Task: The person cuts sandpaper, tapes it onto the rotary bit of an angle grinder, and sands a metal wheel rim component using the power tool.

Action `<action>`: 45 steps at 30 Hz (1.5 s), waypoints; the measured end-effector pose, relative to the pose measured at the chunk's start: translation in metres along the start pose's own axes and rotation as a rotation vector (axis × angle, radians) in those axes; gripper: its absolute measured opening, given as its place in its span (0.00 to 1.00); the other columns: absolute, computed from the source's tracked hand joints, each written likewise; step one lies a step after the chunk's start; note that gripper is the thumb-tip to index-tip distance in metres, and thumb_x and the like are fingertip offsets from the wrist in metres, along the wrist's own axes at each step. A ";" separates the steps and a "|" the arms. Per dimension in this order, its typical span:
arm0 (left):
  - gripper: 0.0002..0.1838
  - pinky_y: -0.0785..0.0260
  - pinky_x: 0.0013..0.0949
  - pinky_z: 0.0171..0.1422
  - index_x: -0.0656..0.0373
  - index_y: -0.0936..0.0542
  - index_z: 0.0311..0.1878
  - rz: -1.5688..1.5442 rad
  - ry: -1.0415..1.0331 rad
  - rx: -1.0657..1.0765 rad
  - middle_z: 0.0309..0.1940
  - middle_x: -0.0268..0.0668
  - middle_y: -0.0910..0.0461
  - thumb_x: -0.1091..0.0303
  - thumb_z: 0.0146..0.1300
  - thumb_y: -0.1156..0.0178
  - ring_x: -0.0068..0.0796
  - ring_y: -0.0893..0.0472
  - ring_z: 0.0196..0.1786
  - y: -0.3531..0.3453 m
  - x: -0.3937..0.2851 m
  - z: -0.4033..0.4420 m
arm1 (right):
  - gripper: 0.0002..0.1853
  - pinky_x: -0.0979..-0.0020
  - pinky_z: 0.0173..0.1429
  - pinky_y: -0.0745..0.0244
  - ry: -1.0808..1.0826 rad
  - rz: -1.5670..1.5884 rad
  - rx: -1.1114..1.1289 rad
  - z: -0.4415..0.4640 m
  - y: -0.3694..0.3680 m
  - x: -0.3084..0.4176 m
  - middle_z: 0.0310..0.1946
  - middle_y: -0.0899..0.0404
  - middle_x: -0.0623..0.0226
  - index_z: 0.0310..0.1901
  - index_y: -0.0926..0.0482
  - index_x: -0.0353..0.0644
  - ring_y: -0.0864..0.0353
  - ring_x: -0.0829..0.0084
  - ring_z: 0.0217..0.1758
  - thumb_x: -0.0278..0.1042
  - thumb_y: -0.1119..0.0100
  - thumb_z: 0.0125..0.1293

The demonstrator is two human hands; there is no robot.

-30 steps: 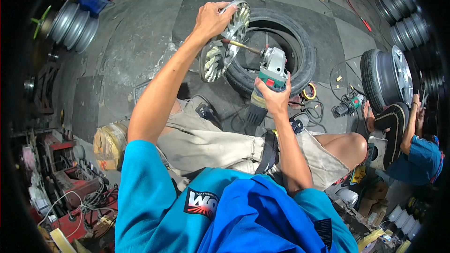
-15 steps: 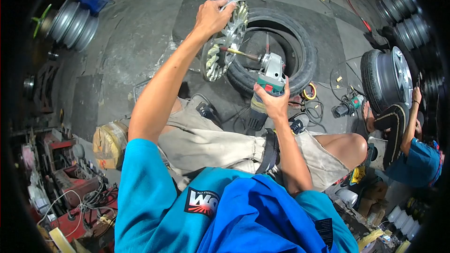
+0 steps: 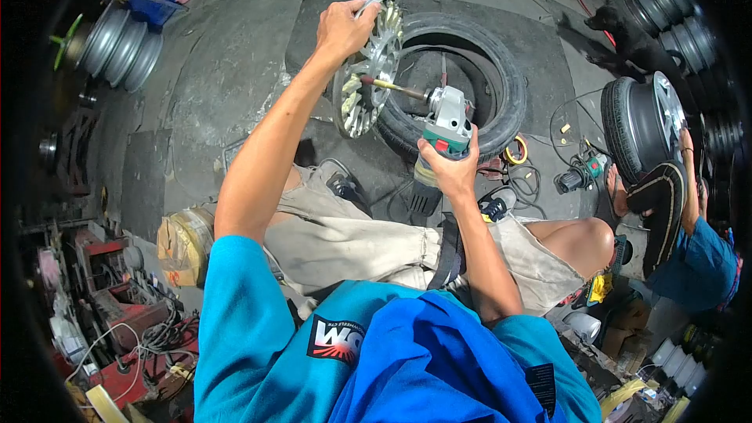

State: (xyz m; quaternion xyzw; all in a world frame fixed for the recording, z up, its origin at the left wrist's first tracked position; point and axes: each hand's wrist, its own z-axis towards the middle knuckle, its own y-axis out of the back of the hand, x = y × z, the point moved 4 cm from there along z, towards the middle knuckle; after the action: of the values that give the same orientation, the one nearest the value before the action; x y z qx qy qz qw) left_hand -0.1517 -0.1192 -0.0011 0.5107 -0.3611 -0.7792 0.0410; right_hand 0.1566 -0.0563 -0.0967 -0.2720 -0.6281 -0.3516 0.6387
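My left hand (image 3: 345, 29) grips the top edge of a silver multi-spoke alloy wheel (image 3: 382, 51), which stands tilted on its edge. Pale yellowish patches show between its spokes. My right hand (image 3: 454, 163) is wrapped around the green and grey body of a power grinder (image 3: 450, 113). From the grinder's head a long thin shaft (image 3: 406, 89) points left, its reddish tip at the wheel's spokes; whether it touches them I cannot tell. A black tyre (image 3: 501, 55) lies flat on the floor behind the grinder, partly hidden by the wheel.
A second grinder (image 3: 578, 176) lies on the floor with its cable, near a yellow tape roll (image 3: 516, 150). At right, another person's hand (image 3: 685, 141) touches a wheel with a tyre (image 3: 619, 121). A black dog (image 3: 623, 35) stands beyond. Bare rims (image 3: 121, 51) sit at left.
The alloy wheel and grinder have shifted slightly left together with both my hands. The dog has come into clearer view at upper right, and the other person's wheel has moved slightly.
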 end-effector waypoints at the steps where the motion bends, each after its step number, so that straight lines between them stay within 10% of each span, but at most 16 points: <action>1: 0.26 0.20 0.49 0.61 0.54 0.08 0.58 0.000 -0.001 0.000 0.41 0.49 0.07 0.44 0.70 0.35 0.53 0.09 0.52 0.001 0.003 0.003 | 0.34 0.66 0.57 0.19 0.000 0.000 -0.001 0.000 0.001 -0.005 0.47 0.14 0.62 0.58 0.24 0.38 0.14 0.71 0.49 0.36 0.14 0.55; 3: 0.25 0.20 0.50 0.62 0.53 0.08 0.56 0.032 0.055 -0.032 0.42 0.48 0.07 0.43 0.69 0.34 0.54 0.09 0.52 0.004 0.013 0.010 | 0.34 0.65 0.57 0.19 -0.062 0.063 0.001 0.001 0.004 -0.023 0.47 0.14 0.62 0.59 0.24 0.38 0.14 0.71 0.49 0.38 0.14 0.55; 4: 0.25 0.21 0.37 0.53 0.54 0.08 0.58 0.126 0.038 -0.046 0.39 0.34 0.06 0.44 0.73 0.35 0.29 0.11 0.42 0.005 0.018 0.015 | 0.34 0.65 0.57 0.19 -0.062 0.062 0.000 0.001 0.006 -0.031 0.47 0.14 0.62 0.59 0.24 0.38 0.14 0.71 0.49 0.38 0.14 0.55; 5: 0.25 0.21 0.37 0.53 0.54 0.08 0.58 0.124 0.040 -0.045 0.39 0.34 0.06 0.44 0.73 0.35 0.29 0.11 0.42 0.008 0.020 0.017 | 0.35 0.65 0.58 0.19 -0.088 0.093 -0.002 0.002 0.007 -0.036 0.47 0.14 0.62 0.59 0.24 0.38 0.14 0.71 0.49 0.38 0.14 0.55; 7: 0.25 0.21 0.49 0.62 0.53 0.07 0.55 0.051 0.093 -0.028 0.39 0.45 0.07 0.43 0.69 0.34 0.52 0.09 0.53 0.011 0.023 0.020 | 0.35 0.65 0.58 0.19 -0.114 0.124 -0.003 0.002 0.009 -0.045 0.48 0.14 0.62 0.60 0.24 0.37 0.14 0.70 0.49 0.38 0.13 0.55; 11: 0.26 0.21 0.39 0.54 0.53 0.08 0.59 0.117 0.073 -0.045 0.39 0.35 0.06 0.43 0.73 0.35 0.31 0.10 0.43 0.009 0.025 0.022 | 0.36 0.64 0.59 0.19 -0.074 0.081 0.013 0.001 0.007 -0.025 0.48 0.13 0.60 0.60 0.24 0.36 0.14 0.68 0.50 0.39 0.13 0.54; 15: 0.26 0.21 0.39 0.54 0.53 0.08 0.59 0.134 0.043 -0.059 0.39 0.35 0.06 0.42 0.73 0.35 0.31 0.10 0.44 0.006 0.015 0.017 | 0.37 0.63 0.59 0.19 0.015 -0.051 0.042 0.004 0.002 -0.010 0.48 0.13 0.58 0.60 0.24 0.34 0.14 0.67 0.50 0.40 0.13 0.53; 17: 0.27 0.21 0.50 0.62 0.57 0.08 0.55 0.030 0.059 -0.022 0.40 0.48 0.07 0.42 0.70 0.35 0.54 0.10 0.53 0.004 0.012 0.013 | 0.37 0.64 0.59 0.19 0.010 -0.050 0.037 0.003 -0.001 -0.014 0.48 0.13 0.58 0.59 0.24 0.34 0.14 0.67 0.50 0.41 0.13 0.53; 28: 0.26 0.20 0.52 0.62 0.57 0.07 0.53 0.032 0.065 -0.014 0.41 0.51 0.08 0.43 0.69 0.34 0.56 0.09 0.51 0.004 0.004 0.009 | 0.38 0.64 0.59 0.20 -0.006 -0.085 0.058 0.004 0.002 -0.008 0.48 0.13 0.59 0.59 0.24 0.34 0.14 0.67 0.50 0.41 0.13 0.52; 34: 0.33 0.29 0.52 0.76 0.53 0.23 0.76 0.244 -0.148 0.118 0.63 0.53 0.15 0.48 0.73 0.34 0.56 0.21 0.72 0.018 0.012 -0.012 | 0.37 0.65 0.60 0.20 -0.003 -0.120 0.017 -0.005 0.014 -0.014 0.49 0.14 0.60 0.59 0.24 0.34 0.15 0.67 0.50 0.41 0.13 0.52; 37: 0.32 0.21 0.47 0.65 0.59 0.23 0.75 0.283 -0.111 0.183 0.55 0.53 0.11 0.51 0.74 0.33 0.53 0.11 0.56 0.025 0.025 -0.036 | 0.37 0.65 0.59 0.20 -0.089 -0.075 -0.059 -0.011 0.020 -0.027 0.48 0.14 0.61 0.59 0.24 0.34 0.15 0.68 0.50 0.40 0.12 0.52; 45: 0.22 0.23 0.54 0.58 0.63 0.17 0.60 0.248 -0.050 0.305 0.45 0.55 0.11 0.58 0.71 0.32 0.61 0.13 0.52 0.033 -0.007 -0.050 | 0.35 0.68 0.59 0.21 -0.187 0.059 -0.091 -0.001 0.031 -0.065 0.48 0.15 0.63 0.58 0.24 0.33 0.17 0.71 0.49 0.38 0.13 0.54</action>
State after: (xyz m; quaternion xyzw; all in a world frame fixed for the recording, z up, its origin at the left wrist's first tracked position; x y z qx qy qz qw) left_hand -0.1170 -0.1671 0.0134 0.4430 -0.5359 -0.7170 0.0501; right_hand 0.1840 -0.0314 -0.1586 -0.3508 -0.6602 -0.3337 0.5742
